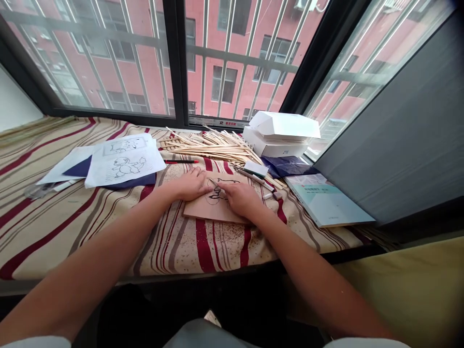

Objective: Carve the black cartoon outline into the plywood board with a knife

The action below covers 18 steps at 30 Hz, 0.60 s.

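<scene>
Head-worn view, tilted down — left hand [190, 185], right hand [239, 198].

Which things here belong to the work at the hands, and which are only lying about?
At the hands:
left hand
right hand
brown card with a black cartoon outline, under both hands

Lying about:
wooden sticks
printed cartoon sheets
white box
book

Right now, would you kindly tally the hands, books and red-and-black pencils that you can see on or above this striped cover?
Hands: 2 (left hand, right hand)
Books: 1 (book)
Red-and-black pencils: 1 (pencil)
Total: 4
</scene>
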Motion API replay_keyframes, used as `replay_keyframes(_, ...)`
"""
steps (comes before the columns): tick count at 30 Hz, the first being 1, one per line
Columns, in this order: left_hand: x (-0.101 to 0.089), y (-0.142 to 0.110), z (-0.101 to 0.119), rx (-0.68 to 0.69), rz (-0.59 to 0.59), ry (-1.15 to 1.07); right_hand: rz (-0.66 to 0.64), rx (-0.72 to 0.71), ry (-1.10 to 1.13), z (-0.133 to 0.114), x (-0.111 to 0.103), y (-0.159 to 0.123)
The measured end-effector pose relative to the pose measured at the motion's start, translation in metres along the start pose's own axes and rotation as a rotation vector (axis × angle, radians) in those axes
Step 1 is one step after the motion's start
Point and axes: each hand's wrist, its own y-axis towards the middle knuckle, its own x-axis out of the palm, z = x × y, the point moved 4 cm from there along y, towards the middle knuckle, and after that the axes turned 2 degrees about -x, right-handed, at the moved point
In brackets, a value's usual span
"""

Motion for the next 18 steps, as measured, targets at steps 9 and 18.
replay_keyframes(9, -0.014, -0.007, 0.003, -0.013, -0.013, 0.04, 0.155, 0.328, -0.077, 0.092, -0.025, -0.048)
replay_keyframes(18, -0.03, -0.022, -0.001, -0.02, -0.063, 0.077, 0.041, 0.221, -0.212, 0.108, -0.024, -0.036)
